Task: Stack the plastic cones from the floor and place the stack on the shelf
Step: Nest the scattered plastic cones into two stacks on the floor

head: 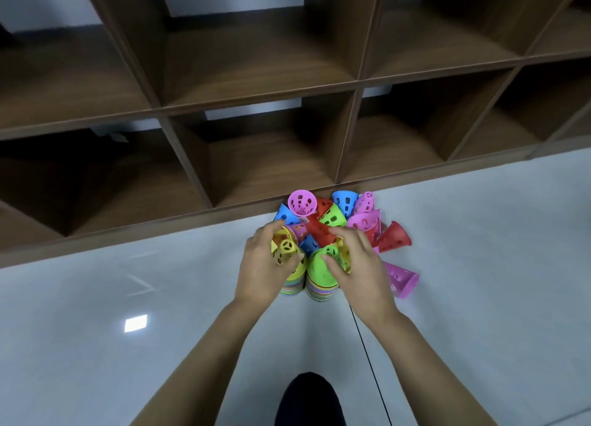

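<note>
Fingers of the left hand (pixel 262 266) are curled round a yellow cone (pixel 285 250), the thumb on its near side and the fingertips wrapped over the far side. The cone's narrow, spoked tip points up towards the camera. That cone sits at the top of the left stack (pixel 292 285), a column of nested cones standing on the floor (pixel 479 266), whose many-coloured rims show as thin bands below the hand. Just beside it, touching or nearly so, stands the right stack (pixel 319 290), capped by a green cone (pixel 319 270). The right hand (pixel 358 266) lies over this cap with its thumb laid against the green side. Its fingers are lightly bent and somewhat spread, reaching past the green tip towards a red cone (pixel 319 230) in the heap behind. Whether this hand grips anything or only rests there cannot be told. The loose cones (pixel 332 216), blue, pink, red and green, lie tumbled between the two stacks and the foot of the shelf (pixel 256 99), a dark wooden unit of open cubbies. A pink cone (pixel 403 280) lies on its side just right of the right wrist. Both stacks stand on the floor, in front of the lowest row of compartments. A black cord (pixel 371 368) runs across the floor beneath the right forearm.
</note>
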